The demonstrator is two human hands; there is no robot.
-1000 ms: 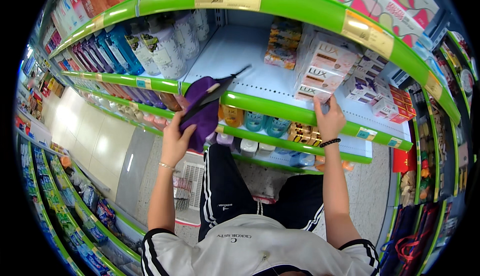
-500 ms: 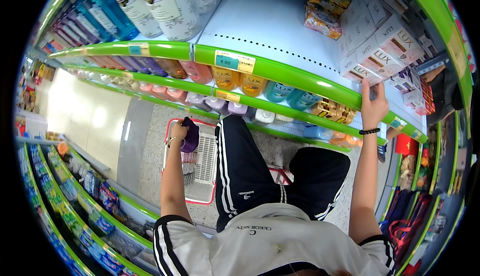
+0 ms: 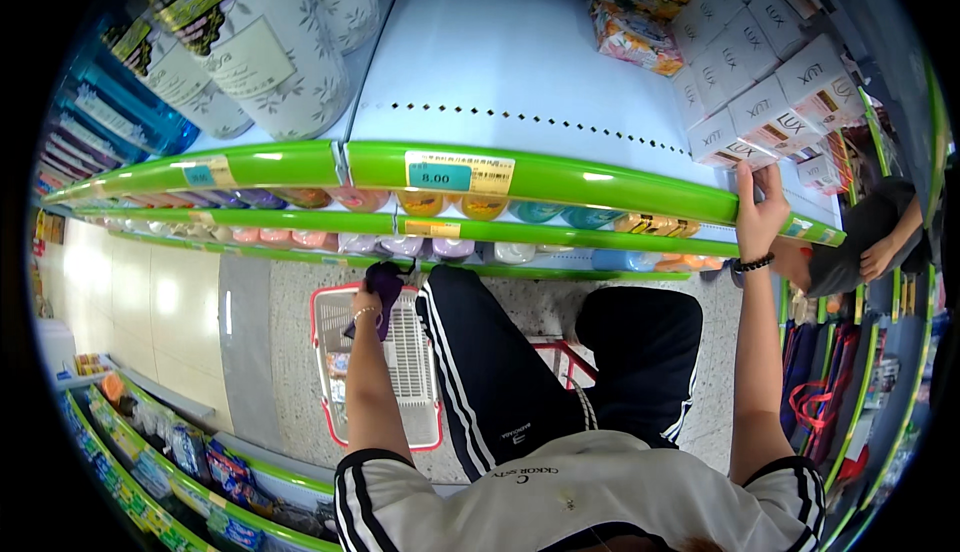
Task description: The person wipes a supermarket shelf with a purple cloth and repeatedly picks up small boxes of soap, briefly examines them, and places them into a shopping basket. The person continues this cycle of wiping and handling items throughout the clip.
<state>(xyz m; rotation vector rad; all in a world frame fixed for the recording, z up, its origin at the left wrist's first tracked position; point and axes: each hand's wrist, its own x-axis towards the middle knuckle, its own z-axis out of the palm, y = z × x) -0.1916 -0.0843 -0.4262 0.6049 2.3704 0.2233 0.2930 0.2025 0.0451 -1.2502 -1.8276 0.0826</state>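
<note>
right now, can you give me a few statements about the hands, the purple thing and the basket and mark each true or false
1. The left hand holds a purple pack over the red shopping basket. True.
2. The right hand hangs at the person's side. False: it is raised to the green shelf edge, beside the white boxes.
3. The purple pack lies on the top shelf. False: it is in the left hand, low over the basket.
4. The right wrist wears a dark bead bracelet. True.
5. The basket stands on the floor to the left of the person's knee. True.
</note>
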